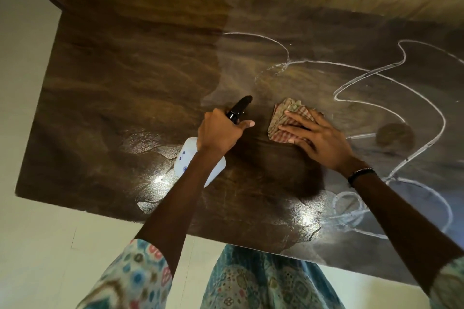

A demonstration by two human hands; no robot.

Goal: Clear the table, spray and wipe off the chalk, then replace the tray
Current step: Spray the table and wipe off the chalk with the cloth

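closest to the person, near the front edge of the table (105, 113), a tangle of chalk loops (351, 211) is not yet wiped, with wet glints beside it. a little further in, the left hand (221, 133) is wrapped round the neck of one spray bottle (190, 158), its white body tucked under the wrist and the black nozzle pointing away across the wood, forefinger out along the trigger side. just beside it the right hand (324, 140) lies flat, fingers straight, pressing one folded checked cloth (283, 118) onto the tabletop. beyond and to the right, a long chalk squiggle (391, 75) runs on unbroken. the left stretch of the table looks free of chalk and nothing else stands on the wood, so i'd say clearing is done and spraying and wiping are partway, with the right side left to do. the tray is nowhere in view, so putting it back remains. count: two hands, one bottle, one cloth, no tray.
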